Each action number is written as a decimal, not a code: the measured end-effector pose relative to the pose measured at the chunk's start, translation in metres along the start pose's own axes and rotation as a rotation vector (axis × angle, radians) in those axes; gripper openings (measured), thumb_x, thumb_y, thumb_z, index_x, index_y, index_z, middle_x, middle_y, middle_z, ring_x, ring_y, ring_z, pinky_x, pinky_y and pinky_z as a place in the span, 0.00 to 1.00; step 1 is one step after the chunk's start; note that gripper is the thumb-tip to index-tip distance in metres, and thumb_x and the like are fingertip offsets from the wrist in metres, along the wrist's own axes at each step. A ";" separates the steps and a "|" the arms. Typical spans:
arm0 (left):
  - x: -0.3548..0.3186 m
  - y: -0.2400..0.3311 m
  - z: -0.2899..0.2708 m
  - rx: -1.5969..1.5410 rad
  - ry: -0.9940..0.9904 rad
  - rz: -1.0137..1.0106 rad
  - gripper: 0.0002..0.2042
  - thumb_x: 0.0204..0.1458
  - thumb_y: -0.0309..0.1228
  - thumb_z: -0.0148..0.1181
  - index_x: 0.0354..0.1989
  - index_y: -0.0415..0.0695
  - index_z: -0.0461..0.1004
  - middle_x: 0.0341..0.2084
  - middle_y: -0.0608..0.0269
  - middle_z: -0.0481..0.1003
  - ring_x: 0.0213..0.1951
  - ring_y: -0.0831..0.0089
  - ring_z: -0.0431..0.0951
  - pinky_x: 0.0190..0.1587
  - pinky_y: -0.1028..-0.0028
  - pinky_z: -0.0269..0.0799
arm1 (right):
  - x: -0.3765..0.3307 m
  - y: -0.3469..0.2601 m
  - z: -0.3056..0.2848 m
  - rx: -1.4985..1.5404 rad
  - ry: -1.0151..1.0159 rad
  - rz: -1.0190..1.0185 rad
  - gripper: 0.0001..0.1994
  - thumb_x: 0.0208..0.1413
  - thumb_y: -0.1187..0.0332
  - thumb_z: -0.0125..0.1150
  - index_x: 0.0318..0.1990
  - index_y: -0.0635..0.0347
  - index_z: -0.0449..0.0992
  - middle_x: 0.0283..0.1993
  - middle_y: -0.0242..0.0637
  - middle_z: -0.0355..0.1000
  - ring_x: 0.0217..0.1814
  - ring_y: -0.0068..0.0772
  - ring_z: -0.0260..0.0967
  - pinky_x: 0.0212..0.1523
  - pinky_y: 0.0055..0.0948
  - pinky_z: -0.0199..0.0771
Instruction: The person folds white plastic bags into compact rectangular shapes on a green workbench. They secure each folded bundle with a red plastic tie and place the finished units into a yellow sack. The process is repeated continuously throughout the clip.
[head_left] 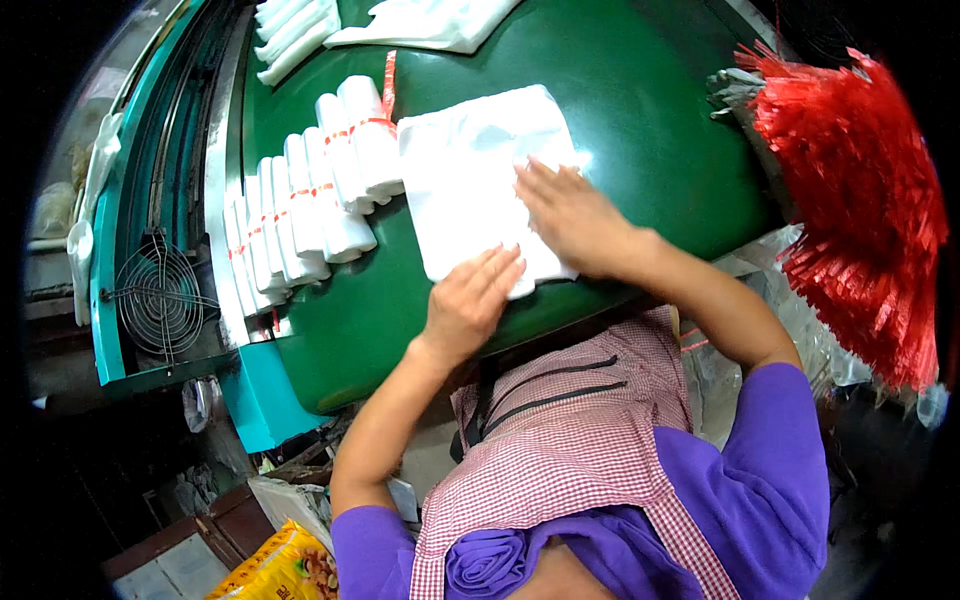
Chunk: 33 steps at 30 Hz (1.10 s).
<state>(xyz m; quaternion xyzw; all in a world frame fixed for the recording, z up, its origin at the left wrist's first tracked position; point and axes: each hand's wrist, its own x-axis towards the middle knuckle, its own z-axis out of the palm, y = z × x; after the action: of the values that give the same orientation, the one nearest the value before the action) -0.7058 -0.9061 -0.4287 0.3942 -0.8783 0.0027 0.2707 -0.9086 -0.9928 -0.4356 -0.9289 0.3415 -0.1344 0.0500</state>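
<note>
A flat stack of white plastic bags (470,170) lies on the green tabletop in front of me. My left hand (472,300) rests on its near edge, fingers stretched out and lying flat. On the stack's right side is my right hand (575,215), slightly blurred, with its fingers extended over the white plastic. Neither hand grips anything. Left of the stack, rolled white bag bundles (300,205) bound with red ties lie side by side in a slanting row. One red tie (390,85) sticks up from the bundle nearest the stack.
The green table (640,80) carries more white bags (430,22) at its far edge. A large bunch of red plastic strips (850,190) hangs at the right. Along the left stand a teal machine frame (265,395) and a round wire fan guard (160,300). A yellow bag (275,570) sits low at left.
</note>
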 end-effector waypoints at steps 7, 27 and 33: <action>0.047 -0.039 -0.008 -0.422 -0.195 -0.624 0.10 0.51 0.31 0.60 0.37 0.38 0.74 0.29 0.51 0.74 0.28 0.57 0.76 0.31 0.64 0.70 | 0.006 -0.019 -0.033 0.251 -0.022 -0.055 0.28 0.56 0.59 0.57 0.59 0.69 0.62 0.65 0.55 0.56 0.69 0.53 0.50 0.67 0.44 0.52; 0.001 -0.020 -0.046 -0.409 -0.451 -0.137 0.16 0.39 0.19 0.60 0.41 0.44 0.74 0.58 0.55 0.67 0.64 0.50 0.59 0.61 0.52 0.57 | -0.022 -0.006 -0.020 2.154 0.041 0.626 0.22 0.58 0.74 0.53 0.60 0.67 0.61 0.55 0.46 0.68 0.58 0.39 0.68 0.61 0.38 0.67; 0.009 -0.035 -0.045 -0.191 -0.380 -0.089 0.10 0.40 0.29 0.62 0.34 0.50 0.75 0.35 0.62 0.71 0.42 0.61 0.72 0.49 0.55 0.63 | -0.020 -0.001 -0.031 0.545 -0.040 -0.405 0.19 0.48 0.78 0.54 0.50 0.60 0.74 0.57 0.44 0.68 0.62 0.45 0.64 0.64 0.42 0.60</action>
<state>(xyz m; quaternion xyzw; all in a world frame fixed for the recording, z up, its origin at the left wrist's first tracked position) -0.6650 -0.9266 -0.3930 0.3984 -0.8916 -0.1667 0.1361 -0.9316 -0.9793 -0.4103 -0.9328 0.1006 -0.2095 0.2755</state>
